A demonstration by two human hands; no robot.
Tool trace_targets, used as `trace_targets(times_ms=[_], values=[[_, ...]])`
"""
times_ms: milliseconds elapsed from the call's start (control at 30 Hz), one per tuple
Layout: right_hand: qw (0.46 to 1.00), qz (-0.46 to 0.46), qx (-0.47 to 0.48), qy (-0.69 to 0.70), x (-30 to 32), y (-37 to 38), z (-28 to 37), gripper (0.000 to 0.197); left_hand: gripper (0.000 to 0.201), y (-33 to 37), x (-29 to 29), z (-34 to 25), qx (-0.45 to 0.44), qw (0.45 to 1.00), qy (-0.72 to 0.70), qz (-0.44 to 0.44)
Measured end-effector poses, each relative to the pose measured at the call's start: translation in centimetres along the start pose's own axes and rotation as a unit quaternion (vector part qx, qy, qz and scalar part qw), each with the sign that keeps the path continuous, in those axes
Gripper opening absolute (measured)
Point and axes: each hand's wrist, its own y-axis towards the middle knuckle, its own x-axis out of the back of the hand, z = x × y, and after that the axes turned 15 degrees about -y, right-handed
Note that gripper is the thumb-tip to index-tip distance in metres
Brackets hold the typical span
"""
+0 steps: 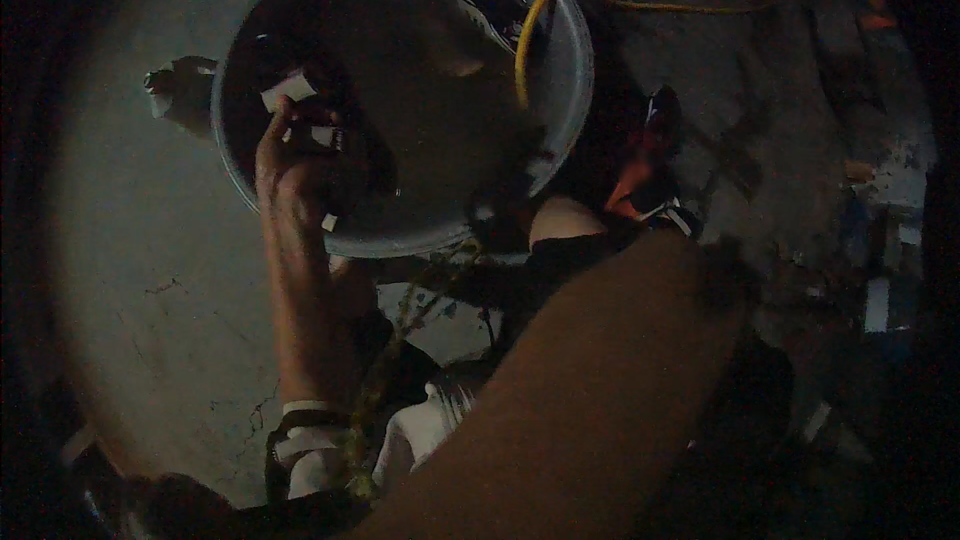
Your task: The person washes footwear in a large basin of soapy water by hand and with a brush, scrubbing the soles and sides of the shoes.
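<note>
In the dim light my left hand (pixel 290 165) reaches over the near left rim of a large round grey basin (pixel 445 238). Its fingers are closed around a dark thing with pale patches (pixel 290 90), whose kind is too dark to tell. Toward the far right inside the basin lies a black shoe with a pale edge (pixel 485 12). A yellow hose (pixel 535 25) bends over the right rim into the basin. A large bare limb (pixel 570 380) rises from the lower edge toward the right. My right hand cannot be made out in the shadow beyond it.
On the grey floor (pixel 150 290) left of the basin stands a dark object with a shiny top (pixel 180 90). Right of the basin is an orange-red item (pixel 635 185) with dark and white parts. Blurred pale and dark items (pixel 877 305) lie far right.
</note>
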Motion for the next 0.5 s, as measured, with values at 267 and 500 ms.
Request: trace_targets(times_ms=[267,500], values=[[0.999,-0.034,-0.014,0.004,-0.2,1.1,-0.2,0.052,0.027,-4.4,-1.1,3.2,-0.138,0.987,0.075,0.044],[0.999,-0.036,-0.001,0.003,0.0,0.1,0.7,0.052,0.029,-3.7,-0.3,2.4,-0.092,0.994,0.042,0.038]])
